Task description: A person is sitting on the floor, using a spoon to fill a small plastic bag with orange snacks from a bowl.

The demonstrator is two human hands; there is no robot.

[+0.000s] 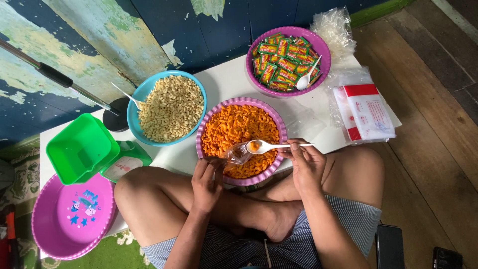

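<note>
Item: round purple plastic bowl [277, 115] heaped with orange curled snack pieces [234, 127], taken here as the landmark. Over its near rim the left hand [208, 180] is pinching a small clear plastic pouch [239, 153] by its mouth, fingers closed on the film. The right hand [306, 164], at the bowl's near right edge, is gripping the handle of a white plastic spoon [271, 146] between closed fingers; the spoon's bowl, loaded with a few orange pieces, is hovering at the pouch mouth. Left of the landmark: a blue plastic bowl [137, 99] of pale cashew-like nuts [172, 107]. Beyond it: a second purple bowl [318, 47] of small red-and-green sachets [279, 62]. Far left: a green square plastic tub [79, 147] and an empty purple basin [69, 219]. Risks, as judged: the pouch mouth is looking narrow and slack, so pieces are likely sliding off the spoon; most would be falling back into the landmark bowl, some onto the white tabletop [229, 82] or the crossed legs. A loosening pinch would be dropping the pouch.
</note>
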